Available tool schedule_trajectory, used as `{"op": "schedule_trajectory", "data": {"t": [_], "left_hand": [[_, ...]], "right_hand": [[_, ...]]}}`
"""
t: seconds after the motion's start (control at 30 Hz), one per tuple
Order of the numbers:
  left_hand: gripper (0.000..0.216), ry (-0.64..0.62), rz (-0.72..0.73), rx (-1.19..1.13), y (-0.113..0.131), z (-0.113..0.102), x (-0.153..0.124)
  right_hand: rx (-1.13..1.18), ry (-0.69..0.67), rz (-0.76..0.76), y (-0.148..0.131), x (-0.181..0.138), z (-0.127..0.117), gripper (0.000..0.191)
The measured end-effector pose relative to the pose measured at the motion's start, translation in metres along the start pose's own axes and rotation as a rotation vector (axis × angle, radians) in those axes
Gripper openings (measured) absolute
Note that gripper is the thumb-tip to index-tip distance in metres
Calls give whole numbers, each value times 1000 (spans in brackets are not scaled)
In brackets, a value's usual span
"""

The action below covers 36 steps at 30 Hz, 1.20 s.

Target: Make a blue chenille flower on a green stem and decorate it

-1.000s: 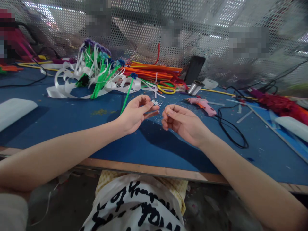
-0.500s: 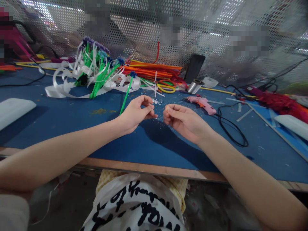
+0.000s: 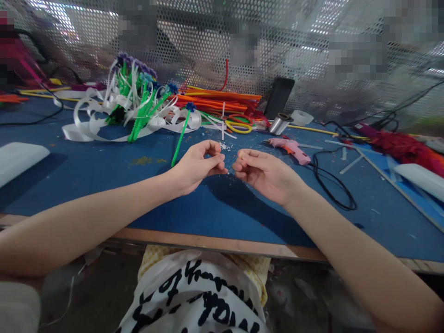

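Above the blue tabletop (image 3: pixel 166 203), my left hand (image 3: pixel 201 165) is closed in a pinch, thumb against forefinger. Facing it across a small gap, my right hand (image 3: pixel 262 173) pinches the same way. Whatever is between the fingertips is too small to make out. Just beyond the hands lies a little heap of tiny white beads (image 3: pixel 224 146), a few scattered nearer. A green pipe-cleaner stem with a dark blue flower head (image 3: pixel 181 136) lies left of my left hand. To the right of my right hand is a pink glue gun (image 3: pixel 290 149).
Pipe-cleaner flowers with white ribbons (image 3: pixel 138 106) are heaped at the back left. Behind are orange pipe cleaners (image 3: pixel 218 101), a black phone-like slab (image 3: pixel 279 98) and a silver spool (image 3: pixel 280 124). A black cord (image 3: pixel 333 180) loops at right; a perforated metal screen (image 3: pixel 201 51) stands behind.
Both hands keep their pinches and stay almost in place, with slight shifts of the fingers. The whole view has moved a little.
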<state>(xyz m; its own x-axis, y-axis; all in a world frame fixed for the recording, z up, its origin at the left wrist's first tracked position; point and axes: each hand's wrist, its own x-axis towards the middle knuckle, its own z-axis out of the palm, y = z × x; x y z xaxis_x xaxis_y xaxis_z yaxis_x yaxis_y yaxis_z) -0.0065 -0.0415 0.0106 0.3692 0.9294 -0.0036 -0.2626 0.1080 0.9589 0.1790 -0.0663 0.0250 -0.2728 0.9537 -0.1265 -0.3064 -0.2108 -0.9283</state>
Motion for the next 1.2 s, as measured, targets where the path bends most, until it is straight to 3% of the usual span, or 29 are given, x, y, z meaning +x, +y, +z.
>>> {"op": "schedule_trajectory", "data": {"t": [0.2, 0.3, 0.4, 0.47, 0.57, 0.63, 0.83, 1.03, 1.2], "left_hand": [[16, 31, 4, 11, -2, -4, 2], [17, 40, -25, -29, -4, -5, 3], [18, 34, -62, -104, -6, -6, 5], [19, 37, -75, -159, -6, -6, 6], [21, 68, -94, -223, -3, -6, 7], [21, 85, -110, -242, -2, -6, 7], [26, 46, -52, -162, -5, -10, 7], [29, -11, 72, -31, -4, -6, 1], [31, 49, 137, -49, -4, -6, 3]], "right_hand": [[-51, 48, 57, -5, 2, -9, 17], [-159, 57, 44, 1, 5, -10, 8], [-326, 56, 32, 10, 7, -11, 17], [-533, 76, -46, 13, 7, -12, 24], [-913, 122, -310, 12, 3, -11, 14], [-1032, 142, -426, 10, -1, -8, 9], [-1022, 129, -434, 5, -8, 2, 21], [-782, 7, -283, 15, -7, 5, 32], [-680, 58, -188, 17, -7, 5, 33]]}}
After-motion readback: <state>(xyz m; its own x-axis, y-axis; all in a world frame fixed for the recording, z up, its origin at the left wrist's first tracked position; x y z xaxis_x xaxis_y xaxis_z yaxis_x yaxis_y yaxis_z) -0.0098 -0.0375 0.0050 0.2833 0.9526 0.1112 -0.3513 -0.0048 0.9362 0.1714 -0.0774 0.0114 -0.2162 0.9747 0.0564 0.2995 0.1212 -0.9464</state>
